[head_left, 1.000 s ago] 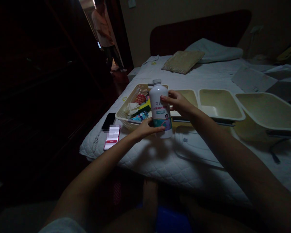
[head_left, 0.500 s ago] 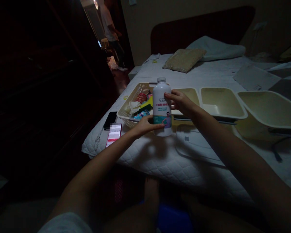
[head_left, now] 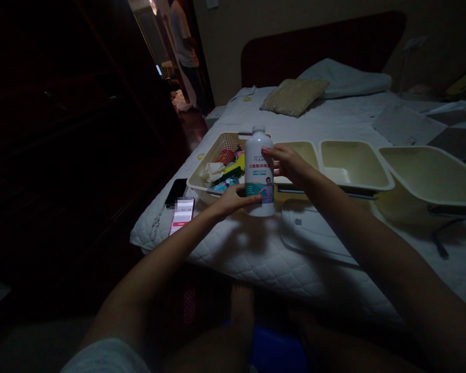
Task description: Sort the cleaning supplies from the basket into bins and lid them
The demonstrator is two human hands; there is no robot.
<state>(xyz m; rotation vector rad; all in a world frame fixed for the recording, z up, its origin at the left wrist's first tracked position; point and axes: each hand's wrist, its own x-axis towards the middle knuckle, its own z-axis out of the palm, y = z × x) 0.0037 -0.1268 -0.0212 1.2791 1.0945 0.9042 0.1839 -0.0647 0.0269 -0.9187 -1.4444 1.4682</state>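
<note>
A white plastic bottle with a white cap and a teal and white label stands upright at the near edge of the bed. My left hand grips its lower part from the left. My right hand holds its upper part from the right, fingers curled on the side. Just behind the bottle sits a perforated cream basket filled with several small items, among them a white cloth, something yellow and a red object.
Three cream tubs stand in a row to the right, and a white lid lies in front of them. Two phones lie at the bed's left edge. Pillows are at the far end. A person stands in the doorway.
The bottle and both hands have shifted slightly right and up in view. The person in the doorway has moved a little to the right.
</note>
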